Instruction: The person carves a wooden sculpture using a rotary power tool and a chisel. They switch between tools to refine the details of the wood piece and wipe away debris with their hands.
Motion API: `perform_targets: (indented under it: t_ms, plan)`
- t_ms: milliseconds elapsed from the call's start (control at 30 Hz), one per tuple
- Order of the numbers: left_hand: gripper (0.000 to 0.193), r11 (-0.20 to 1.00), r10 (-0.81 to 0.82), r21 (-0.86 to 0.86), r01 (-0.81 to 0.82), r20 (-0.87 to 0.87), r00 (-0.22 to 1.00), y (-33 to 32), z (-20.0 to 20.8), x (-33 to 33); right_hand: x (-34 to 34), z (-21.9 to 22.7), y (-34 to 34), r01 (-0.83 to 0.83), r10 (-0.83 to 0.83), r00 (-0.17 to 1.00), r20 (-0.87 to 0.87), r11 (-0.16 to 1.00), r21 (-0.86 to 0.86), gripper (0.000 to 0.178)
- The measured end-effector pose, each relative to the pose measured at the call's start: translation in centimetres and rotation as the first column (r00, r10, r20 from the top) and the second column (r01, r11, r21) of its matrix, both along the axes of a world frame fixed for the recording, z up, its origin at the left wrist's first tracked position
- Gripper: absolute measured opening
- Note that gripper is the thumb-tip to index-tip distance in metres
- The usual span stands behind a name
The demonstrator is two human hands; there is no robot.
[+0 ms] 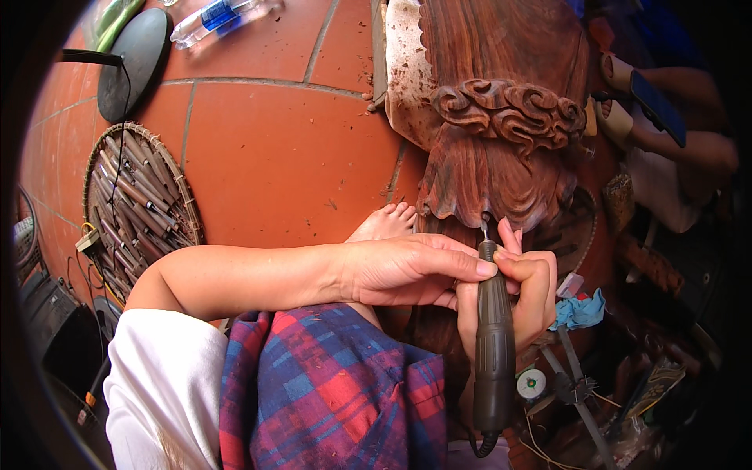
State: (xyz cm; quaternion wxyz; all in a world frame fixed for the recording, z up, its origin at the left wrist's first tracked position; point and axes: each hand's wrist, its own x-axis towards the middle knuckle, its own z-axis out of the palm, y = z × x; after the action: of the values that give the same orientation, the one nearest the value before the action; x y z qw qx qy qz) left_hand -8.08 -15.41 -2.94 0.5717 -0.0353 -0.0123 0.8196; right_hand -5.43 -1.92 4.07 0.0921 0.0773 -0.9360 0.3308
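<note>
A dark rotary carving handpiece (495, 337) points away from me, its cable leaving the near end. My right hand (533, 294) is wrapped round its body from the right. From the left, my left hand (427, 266) pinches the front collar, thumb pressed on top. The short metal bit (485, 227) meets the scalloped near edge of a carved reddish-brown wooden piece (486, 168); whether it cuts at this moment I cannot tell. Carved swirls (513, 110) stand out across the wood, with smooth grain beyond them. My right fingertips are close to the wood's edge.
A round wicker basket (196, 211) full of wooden-handled chisels (137, 200) lies left. Beyond it are a dark round base (133, 66) and a plastic bottle (223, 19). A blue crumpled cloth (580, 311) and a spool (531, 383) lie right. Another person's sandalled foot (615, 121) is far right.
</note>
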Motion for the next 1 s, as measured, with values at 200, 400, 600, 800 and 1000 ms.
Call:
perform_targets:
  t_ms: [200, 400, 600, 800, 1000]
  plan:
    - [0.031, 1.0, -0.011, -0.007, 0.011, 0.004, 1.0, 0.07, 0.15, -0.05, 0.01, 0.15, 0.03, 0.019, -0.019, 1.0, 0.003, 1.0, 0.0, 0.02]
    - [0.033, 1.0, -0.008, 0.025, 0.008, -0.001, 1.0, 0.11, -0.16, 0.04, -0.01, -0.05, -0.18, 0.063, -0.063, 0.998, -0.012, 0.998, -0.023, 0.018]
    - [0.033, 1.0, -0.012, 0.007, 0.012, -0.007, 1.0, 0.11, -0.03, -0.04, -0.02, -0.12, -0.16, 0.071, -0.071, 0.997, -0.015, 0.997, -0.034, 0.018]
    - [0.031, 1.0, -0.022, -0.014, 0.022, 0.002, 1.0, 0.08, -0.05, 0.0, 0.0, -0.04, -0.29, 0.079, -0.079, 0.997, -0.008, 0.996, -0.029, 0.018]
    - [0.032, 0.999, -0.031, -0.042, 0.03, -0.001, 1.0, -0.04, 0.11, -0.15, 0.02, -0.14, -0.18, 0.056, -0.056, 0.998, -0.006, 0.998, -0.022, 0.019]
